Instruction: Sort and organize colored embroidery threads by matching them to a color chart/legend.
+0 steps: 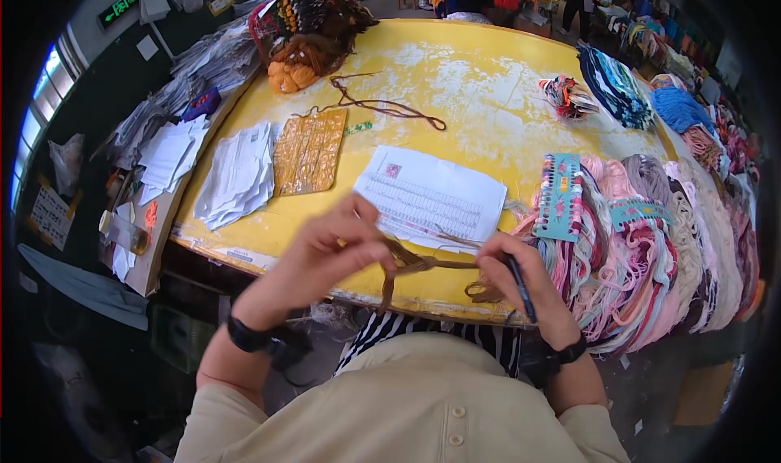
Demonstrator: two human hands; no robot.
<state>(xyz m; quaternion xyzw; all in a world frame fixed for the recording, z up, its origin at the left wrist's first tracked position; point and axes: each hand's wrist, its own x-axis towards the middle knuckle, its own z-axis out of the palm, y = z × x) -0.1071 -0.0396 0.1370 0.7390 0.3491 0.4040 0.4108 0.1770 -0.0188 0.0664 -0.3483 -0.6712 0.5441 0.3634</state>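
A brown skein of yarn [416, 263] is stretched between my two hands over the table's near edge. My left hand [346, 243] has its fingers closed on the skein's left part, and a loose end hangs below it. My right hand [525, 272] pinches the strands at the other end and also holds a dark pen [521, 288] along the palm. A loop of brown yarn dangles under the right hand. Just beyond the hands lies a printed sheet [431, 194] with a table of small entries.
On the yellow table [472, 72] lie an amber taped pad [311, 152] and stacked papers [237, 174] at left. Brown and orange yarn bundles [305, 36] sit at the far left. Pink and grey skeins with punched teal cards [559, 196] fill the right edge. A person [576, 3] stands in the background.
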